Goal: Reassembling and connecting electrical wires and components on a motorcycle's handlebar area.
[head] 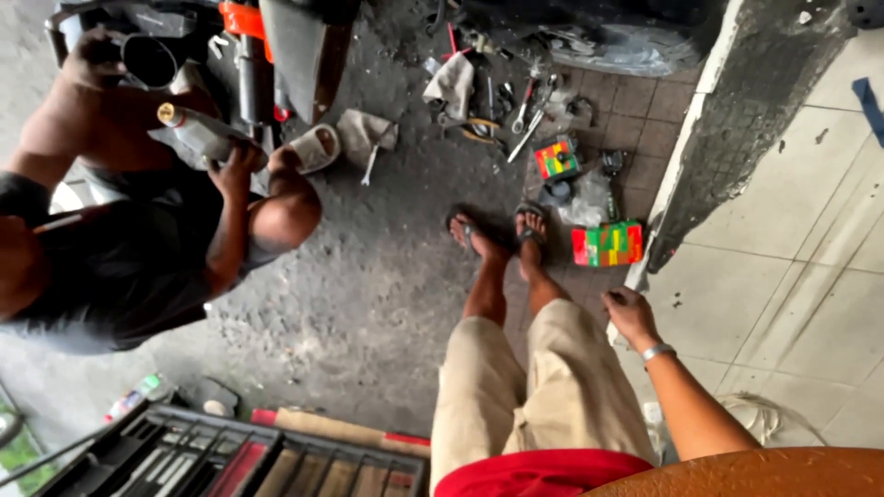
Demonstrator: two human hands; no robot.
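Head view: the right hand (630,316) rests with fingers curled loosely, pinching nothing, on the raised edge of the tiled step (686,156). The nearest thing, a red, green and yellow carton (608,244), lies on the floor just beyond the fingertips, long axis crosswise; its contents are hidden. A second such carton (557,157) sits farther off among scattered hand tools (527,110).

Bare concrete floor (387,276) lies open ahead; scattered tools (516,110) and coloured boxes (606,244) crowd the far edge.

Beige trousers (525,387), red-green-yellow boxes (607,244), red shirt (539,473)
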